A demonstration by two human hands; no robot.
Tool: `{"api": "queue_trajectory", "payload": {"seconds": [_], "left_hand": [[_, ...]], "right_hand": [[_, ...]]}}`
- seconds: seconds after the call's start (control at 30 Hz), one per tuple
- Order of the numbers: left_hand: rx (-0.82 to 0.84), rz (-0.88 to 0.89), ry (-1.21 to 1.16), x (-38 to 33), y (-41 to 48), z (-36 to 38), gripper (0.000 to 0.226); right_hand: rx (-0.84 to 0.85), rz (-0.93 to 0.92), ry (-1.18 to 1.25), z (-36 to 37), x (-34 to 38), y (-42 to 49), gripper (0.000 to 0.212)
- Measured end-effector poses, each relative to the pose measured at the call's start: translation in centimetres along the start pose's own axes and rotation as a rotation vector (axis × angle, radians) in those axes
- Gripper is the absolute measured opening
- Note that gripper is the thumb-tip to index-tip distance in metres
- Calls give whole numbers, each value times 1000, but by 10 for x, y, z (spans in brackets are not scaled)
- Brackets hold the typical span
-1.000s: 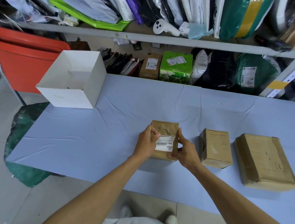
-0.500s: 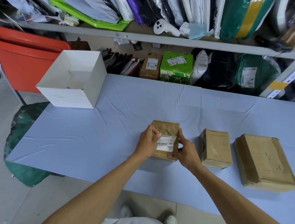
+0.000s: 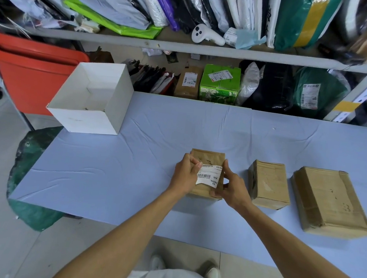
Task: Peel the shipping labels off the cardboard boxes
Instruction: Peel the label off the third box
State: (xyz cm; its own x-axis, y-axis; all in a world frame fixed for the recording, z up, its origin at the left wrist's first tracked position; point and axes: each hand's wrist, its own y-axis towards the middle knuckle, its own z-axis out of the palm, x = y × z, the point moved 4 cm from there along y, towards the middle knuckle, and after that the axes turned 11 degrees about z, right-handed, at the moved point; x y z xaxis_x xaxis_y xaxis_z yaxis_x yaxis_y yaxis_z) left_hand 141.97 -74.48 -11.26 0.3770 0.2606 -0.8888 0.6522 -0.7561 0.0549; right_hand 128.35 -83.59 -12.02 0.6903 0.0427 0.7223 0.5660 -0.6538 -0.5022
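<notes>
A small brown cardboard box (image 3: 209,159) sits on the blue table near its front edge. A white shipping label (image 3: 209,176) with a barcode lies partly lifted off the box top. My left hand (image 3: 185,175) pinches the label's upper left corner. My right hand (image 3: 232,190) grips the box's right side, thumb along its top edge. Two more brown boxes stand to the right with no label showing on their tops: a medium one (image 3: 267,185) and a large one (image 3: 328,201).
An open white carton (image 3: 95,101) stands at the table's far left corner. A red bin (image 3: 26,68) is beyond it. Shelves behind the blue table (image 3: 129,167) hold parcels, a green box (image 3: 219,83) and mail bags. A green bag (image 3: 28,189) lies on the floor.
My left hand has peeled the label further off the box, so more of the white label shows and its lower edge has lifted. The right hand still steadies the box.
</notes>
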Motion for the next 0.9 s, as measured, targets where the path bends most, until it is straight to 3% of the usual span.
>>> {"api": "queue_trajectory", "payload": {"seconds": [0.2,0.37,0.5,0.63,0.9], "left_hand": [[1,-36,-29,1,0,0,11],[-132,-112,-218,-1,-1,-7,10],[-106,-84,-397,-2,-2,-12,60],[-111,-65,-364,-3,-6,-17,90],[-67,-108,-337,17,-16,-15,95]], "right_hand": [[0,-1,-5,2,-2,3,107],[4,-30,-29,2,-2,3,100],[17,-24,-50,-1,-6,4,106],[5,-43,-34,1,-6,4,100],[-13,-39,-113,11,-8,2,112]]}}
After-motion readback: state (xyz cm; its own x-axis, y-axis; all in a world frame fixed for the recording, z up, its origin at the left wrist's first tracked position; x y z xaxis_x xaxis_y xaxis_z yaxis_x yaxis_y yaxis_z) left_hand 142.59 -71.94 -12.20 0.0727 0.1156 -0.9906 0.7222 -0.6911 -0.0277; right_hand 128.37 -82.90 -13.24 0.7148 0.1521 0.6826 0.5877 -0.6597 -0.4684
